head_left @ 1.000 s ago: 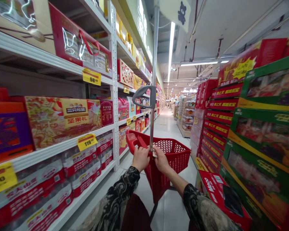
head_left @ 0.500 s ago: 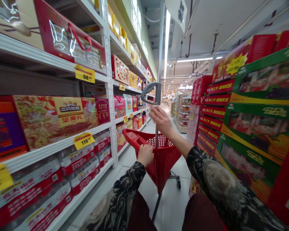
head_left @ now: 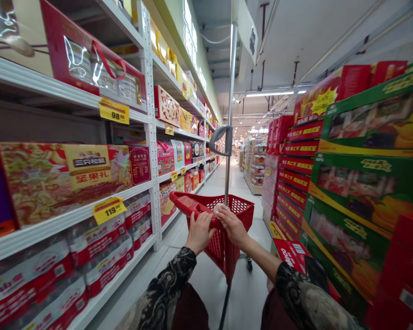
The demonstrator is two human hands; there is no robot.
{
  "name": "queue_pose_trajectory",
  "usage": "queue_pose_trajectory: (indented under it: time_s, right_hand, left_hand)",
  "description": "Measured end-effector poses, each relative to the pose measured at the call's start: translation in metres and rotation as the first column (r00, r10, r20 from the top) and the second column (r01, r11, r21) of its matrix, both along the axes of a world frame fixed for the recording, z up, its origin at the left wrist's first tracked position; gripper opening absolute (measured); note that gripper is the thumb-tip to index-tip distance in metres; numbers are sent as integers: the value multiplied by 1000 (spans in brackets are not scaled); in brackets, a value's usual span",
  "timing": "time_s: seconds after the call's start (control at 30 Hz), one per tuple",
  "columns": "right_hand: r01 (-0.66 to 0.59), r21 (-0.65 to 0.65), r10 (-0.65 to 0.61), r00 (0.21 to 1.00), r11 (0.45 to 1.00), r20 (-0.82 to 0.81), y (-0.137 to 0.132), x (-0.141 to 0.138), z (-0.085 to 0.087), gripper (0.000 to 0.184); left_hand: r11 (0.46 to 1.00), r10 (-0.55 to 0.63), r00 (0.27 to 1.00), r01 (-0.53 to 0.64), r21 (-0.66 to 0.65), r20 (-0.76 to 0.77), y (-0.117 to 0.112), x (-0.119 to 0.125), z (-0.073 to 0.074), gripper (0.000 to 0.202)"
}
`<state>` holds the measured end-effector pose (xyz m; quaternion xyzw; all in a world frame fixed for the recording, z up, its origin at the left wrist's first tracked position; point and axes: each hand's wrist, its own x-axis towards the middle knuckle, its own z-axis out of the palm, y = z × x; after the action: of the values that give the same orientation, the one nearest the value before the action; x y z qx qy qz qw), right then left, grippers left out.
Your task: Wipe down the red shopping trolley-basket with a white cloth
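Observation:
My left hand (head_left: 200, 233) grips the near rim of a red plastic shopping basket (head_left: 239, 215), which sits on a wheeled trolley. My right hand (head_left: 232, 227) rests just beyond it, its fingertips pinching a small white item (head_left: 219, 207) at the basket rim. Its exact kind is hard to tell. A metal pole (head_left: 231, 91) rises from the basket and ends in a grey loop handle (head_left: 222, 140) above my hands. Both forearms wear dark patterned sleeves. The inside of the basket is mostly hidden from this angle.
White shelves (head_left: 55, 228) on the left hold boxed gift sets, bottled-water packs and yellow price tags. Stacked red and green boxes (head_left: 351, 183) crowd the right. A white tiled aisle (head_left: 234, 183) runs ahead between them, toward further displays.
My right hand has come down from beside the pole to the basket rim. My left hand stays on the rim. The shelves have shifted left in view.

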<state>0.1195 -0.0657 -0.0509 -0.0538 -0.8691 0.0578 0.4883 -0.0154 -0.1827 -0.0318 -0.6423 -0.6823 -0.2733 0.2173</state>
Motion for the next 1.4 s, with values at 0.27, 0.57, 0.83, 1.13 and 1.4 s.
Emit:
queue_pose_trajectory:
  time_s: [0.27, 0.57, 0.83, 1.13, 1.4]
  right_hand:
    - [-31, -540, -80, 980, 841, -181, -21, 8, 18, 36]
    - [177, -513, -278, 952, 840, -126, 4, 45, 12, 21]
    - [261, -315, -293, 955, 913, -57, -21, 43, 30, 38]
    - [528, -162, -526, 848, 833, 63, -11, 56, 20, 31]
    - [513, 6, -510, 852, 858, 121, -29, 33, 13, 30]
  left_hand:
    - [1000, 21, 1000, -20, 22, -12, 16, 27, 5, 58]
    - [999, 7, 998, -4, -53, 56, 25, 40, 8, 63]
    - [995, 57, 998, -59, -83, -27, 36, 43, 4, 57]
    - [992, 100, 995, -101, -74, -13, 36, 29, 3, 63]
    - [993, 104, 994, -107, -57, -44, 46, 39, 0, 59]
